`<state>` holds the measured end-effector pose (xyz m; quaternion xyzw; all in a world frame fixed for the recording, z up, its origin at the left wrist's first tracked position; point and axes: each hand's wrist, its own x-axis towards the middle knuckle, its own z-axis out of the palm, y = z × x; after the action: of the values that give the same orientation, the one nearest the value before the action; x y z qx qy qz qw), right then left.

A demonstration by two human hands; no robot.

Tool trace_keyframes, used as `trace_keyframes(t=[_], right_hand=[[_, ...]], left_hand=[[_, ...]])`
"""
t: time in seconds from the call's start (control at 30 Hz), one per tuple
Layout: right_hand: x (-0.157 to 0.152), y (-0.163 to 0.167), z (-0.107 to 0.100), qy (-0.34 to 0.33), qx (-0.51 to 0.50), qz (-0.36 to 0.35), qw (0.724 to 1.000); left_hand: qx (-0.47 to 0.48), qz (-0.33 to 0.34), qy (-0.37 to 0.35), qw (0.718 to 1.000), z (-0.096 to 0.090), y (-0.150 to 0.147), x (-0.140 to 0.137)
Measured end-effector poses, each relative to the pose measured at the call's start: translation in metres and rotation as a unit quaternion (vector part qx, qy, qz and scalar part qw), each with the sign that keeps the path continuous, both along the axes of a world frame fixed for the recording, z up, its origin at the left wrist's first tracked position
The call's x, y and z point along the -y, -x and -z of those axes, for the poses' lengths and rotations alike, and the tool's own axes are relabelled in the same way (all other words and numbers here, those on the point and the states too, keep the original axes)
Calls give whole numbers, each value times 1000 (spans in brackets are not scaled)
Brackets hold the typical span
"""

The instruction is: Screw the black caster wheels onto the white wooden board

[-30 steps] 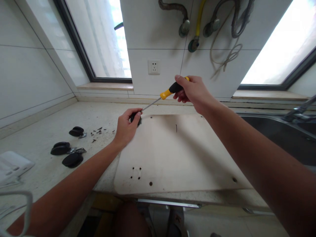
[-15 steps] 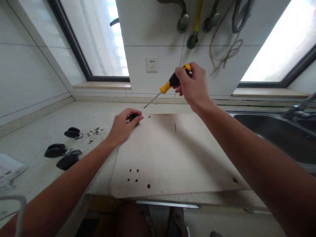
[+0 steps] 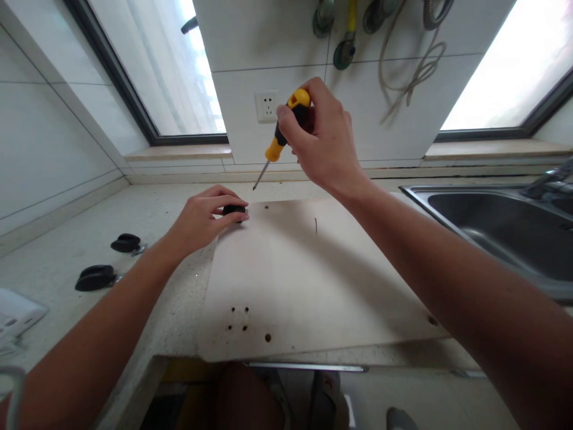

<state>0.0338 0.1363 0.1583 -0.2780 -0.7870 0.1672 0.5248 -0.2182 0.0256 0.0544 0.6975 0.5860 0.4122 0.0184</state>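
My left hand (image 3: 201, 220) grips a black caster wheel (image 3: 234, 210) at the far left corner of a pale wooden board (image 3: 313, 280) lying on the counter. My right hand (image 3: 320, 140) holds a screwdriver (image 3: 280, 134) with a yellow and black handle, raised above the board. Its metal tip points down and left, hovering a little above the wheel without touching it. Screw holes (image 3: 238, 319) show near the board's front left corner.
Two more black caster wheels (image 3: 126, 242) (image 3: 95, 278) lie on the speckled counter (image 3: 67, 263) at the left. A white object (image 3: 15, 313) sits at the far left edge. A steel sink (image 3: 505, 230) is at the right. A wall socket (image 3: 267, 106) and hoses hang behind.
My right hand has lifted the screwdriver off the wheel and swung it up and left, more upright. My left hand stays on the wheel. The view has tilted down slightly.
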Motion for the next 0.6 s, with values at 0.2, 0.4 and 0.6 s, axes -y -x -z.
trace_keyframes(t=[0.2, 0.4, 0.6], right_hand=[[7, 2, 1, -35, 12, -24, 999], [13, 9, 4, -52, 47, -13, 997], [12, 15, 9, -53, 70, -29, 996]], left_hand=[[-20, 35, 64, 997, -10, 13, 4], [-40, 29, 50, 997, -11, 12, 5], [-41, 34, 50, 997, -11, 11, 4]])
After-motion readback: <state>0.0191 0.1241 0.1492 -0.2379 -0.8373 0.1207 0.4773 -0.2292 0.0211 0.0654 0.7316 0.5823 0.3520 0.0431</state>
